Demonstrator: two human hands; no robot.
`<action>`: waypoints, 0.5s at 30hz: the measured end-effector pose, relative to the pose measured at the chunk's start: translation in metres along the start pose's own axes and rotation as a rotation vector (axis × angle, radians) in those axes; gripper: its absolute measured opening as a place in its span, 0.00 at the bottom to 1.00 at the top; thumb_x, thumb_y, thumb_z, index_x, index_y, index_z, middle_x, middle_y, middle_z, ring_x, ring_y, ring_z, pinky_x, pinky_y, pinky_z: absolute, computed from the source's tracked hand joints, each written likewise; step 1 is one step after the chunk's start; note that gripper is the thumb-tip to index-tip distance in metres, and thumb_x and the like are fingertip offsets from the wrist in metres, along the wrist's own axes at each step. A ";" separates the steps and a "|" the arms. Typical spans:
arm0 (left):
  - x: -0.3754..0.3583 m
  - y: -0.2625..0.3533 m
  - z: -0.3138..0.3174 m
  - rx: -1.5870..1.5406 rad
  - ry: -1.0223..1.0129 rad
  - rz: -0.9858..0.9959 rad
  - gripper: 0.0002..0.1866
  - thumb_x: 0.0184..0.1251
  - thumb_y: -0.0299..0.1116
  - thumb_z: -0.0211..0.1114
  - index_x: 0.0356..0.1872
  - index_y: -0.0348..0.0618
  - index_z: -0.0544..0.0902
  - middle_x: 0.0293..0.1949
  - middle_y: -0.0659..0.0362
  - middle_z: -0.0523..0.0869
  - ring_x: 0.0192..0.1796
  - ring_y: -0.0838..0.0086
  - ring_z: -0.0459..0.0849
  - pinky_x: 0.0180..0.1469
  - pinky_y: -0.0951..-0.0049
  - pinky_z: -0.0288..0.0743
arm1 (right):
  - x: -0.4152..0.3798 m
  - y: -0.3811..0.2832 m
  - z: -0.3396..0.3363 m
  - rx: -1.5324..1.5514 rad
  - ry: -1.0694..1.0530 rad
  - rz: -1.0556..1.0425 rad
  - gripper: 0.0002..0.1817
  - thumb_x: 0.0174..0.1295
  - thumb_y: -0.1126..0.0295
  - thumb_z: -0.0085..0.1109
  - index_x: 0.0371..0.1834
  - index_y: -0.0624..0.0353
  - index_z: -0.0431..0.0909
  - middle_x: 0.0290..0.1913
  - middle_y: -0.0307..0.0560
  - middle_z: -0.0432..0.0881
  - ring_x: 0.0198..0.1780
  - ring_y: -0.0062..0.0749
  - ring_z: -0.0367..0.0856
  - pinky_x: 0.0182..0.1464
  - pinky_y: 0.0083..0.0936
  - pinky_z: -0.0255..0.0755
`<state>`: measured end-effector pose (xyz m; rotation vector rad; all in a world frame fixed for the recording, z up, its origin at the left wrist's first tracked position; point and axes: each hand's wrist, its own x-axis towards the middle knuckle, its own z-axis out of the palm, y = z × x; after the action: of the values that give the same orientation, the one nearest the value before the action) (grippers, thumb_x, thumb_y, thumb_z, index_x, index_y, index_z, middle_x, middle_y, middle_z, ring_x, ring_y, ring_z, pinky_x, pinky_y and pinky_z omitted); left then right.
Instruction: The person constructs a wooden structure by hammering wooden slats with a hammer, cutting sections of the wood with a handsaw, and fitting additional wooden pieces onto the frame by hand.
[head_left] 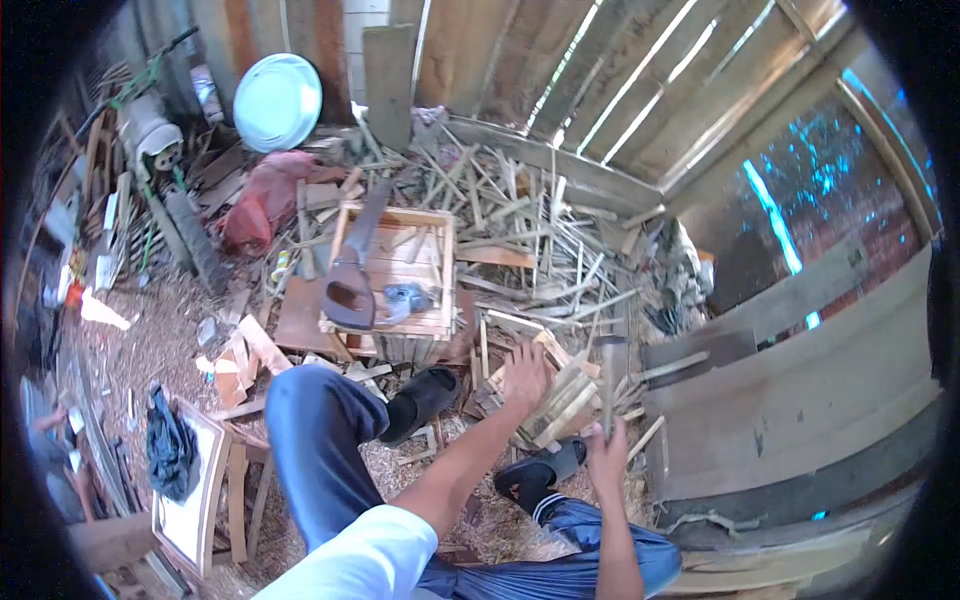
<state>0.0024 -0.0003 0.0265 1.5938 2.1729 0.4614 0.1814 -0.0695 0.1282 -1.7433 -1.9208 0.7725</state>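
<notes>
Small slatted crate of pale, rough wood (567, 402): sitting tilted on the littered floor, between and just ahead of our feet, right under our left hand.
Crate handling: our guess is light but stiff, dry and grippy rather than slippery; thin slats could split if knocked hard near an end.
Crate hold: we'd grab the thicker edge pieces, palm over the upper side, and mind the splinters.
Dark-handled handsaw (350, 262): lying across the bigger pale slatted wooden box (448, 265), well apart from both hands.
Black open-toed sandals (428, 398): on our feet, the right one just beside the crate's lower end.
Blunt-headed hammer with a straight handle (608, 385): upright, head up, just right of the crate.
Left hand (527, 378): fingers a bit spread over the crate's upper edge; can't tell if we're gripping or only steadying.
Right hand (606, 456): fingers wrapped round the hammer's lower handle.
</notes>
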 end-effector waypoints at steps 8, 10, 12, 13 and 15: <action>0.012 -0.063 -0.048 0.438 -0.077 0.287 0.20 0.62 0.36 0.60 0.55 0.44 0.79 0.52 0.51 0.83 0.55 0.59 0.82 0.56 0.58 0.70 | -0.003 0.016 0.013 0.110 0.217 -0.032 0.19 0.71 0.68 0.52 0.62 0.64 0.69 0.37 0.48 0.79 0.40 0.37 0.79 0.48 0.32 0.73; 0.019 -0.083 -0.094 0.422 0.029 0.254 0.11 0.61 0.32 0.60 0.42 0.46 0.86 0.42 0.54 0.89 0.46 0.62 0.88 0.49 0.61 0.76 | -0.007 -0.013 0.011 0.389 0.094 0.223 0.17 0.71 0.68 0.52 0.59 0.65 0.70 0.35 0.47 0.78 0.38 0.36 0.78 0.47 0.32 0.73; 0.022 -0.119 -0.144 0.432 0.156 0.158 0.09 0.62 0.31 0.59 0.36 0.49 0.88 0.39 0.56 0.90 0.42 0.65 0.90 0.41 0.64 0.79 | -0.004 -0.016 0.027 0.737 0.021 0.403 0.12 0.71 0.69 0.53 0.50 0.65 0.74 0.31 0.43 0.76 0.33 0.35 0.75 0.43 0.35 0.72; 0.028 -0.143 -0.159 0.492 0.123 0.104 0.09 0.63 0.32 0.59 0.37 0.50 0.88 0.40 0.55 0.90 0.43 0.65 0.90 0.38 0.66 0.79 | 0.003 0.022 0.061 0.479 0.191 0.129 0.11 0.70 0.68 0.54 0.48 0.65 0.75 0.30 0.44 0.75 0.31 0.37 0.73 0.41 0.38 0.71; 0.030 -0.173 -0.178 0.483 0.158 -0.077 0.09 0.64 0.34 0.59 0.37 0.51 0.88 0.41 0.56 0.90 0.43 0.65 0.89 0.43 0.63 0.78 | -0.010 0.007 0.059 0.298 0.144 -0.004 0.12 0.69 0.67 0.56 0.48 0.64 0.78 0.30 0.49 0.78 0.32 0.40 0.76 0.41 0.38 0.71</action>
<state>-0.2372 -0.0275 0.0915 1.7472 2.5993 0.0339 0.1491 -0.0857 0.0795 -1.5675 -1.6213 0.8574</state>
